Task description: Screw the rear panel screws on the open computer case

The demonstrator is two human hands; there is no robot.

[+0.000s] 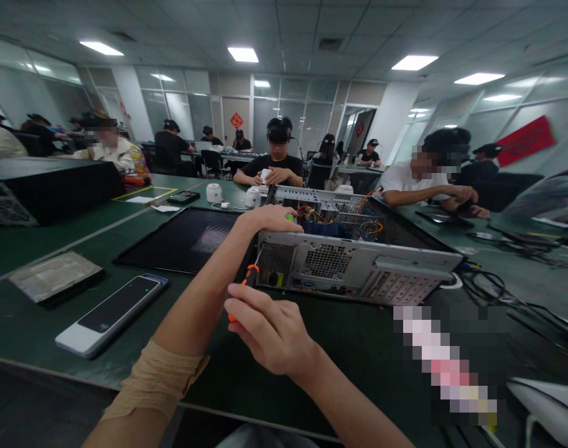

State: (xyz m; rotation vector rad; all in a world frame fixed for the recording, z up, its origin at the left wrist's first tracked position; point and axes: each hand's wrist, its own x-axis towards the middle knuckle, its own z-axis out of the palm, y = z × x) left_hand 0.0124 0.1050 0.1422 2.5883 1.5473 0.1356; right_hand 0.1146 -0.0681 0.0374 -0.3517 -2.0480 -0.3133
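Observation:
An opened metal computer case point(344, 267) lies on its side on the table, with its back panel facing me and wires showing inside. My left hand point(277, 218) is over its top left rear corner, the thumb along the upper edge. The other fingers reach over that edge and are mostly hidden. My right hand point(272, 326) is closed round the handle of an orange and black screwdriver point(250, 275). Its shaft points up at the left end of the back panel, beside the meshed power supply point(275, 262); whether the tip touches a screw is too small to tell.
A black side panel point(183, 239) lies left of the case. Nearer me are a hard drive point(55, 275) and a white and black device point(113, 314). Another black case point(50, 186) stands far left. Cables point(484, 283) lie at right. A co-worker point(274, 158) sits opposite, another at right.

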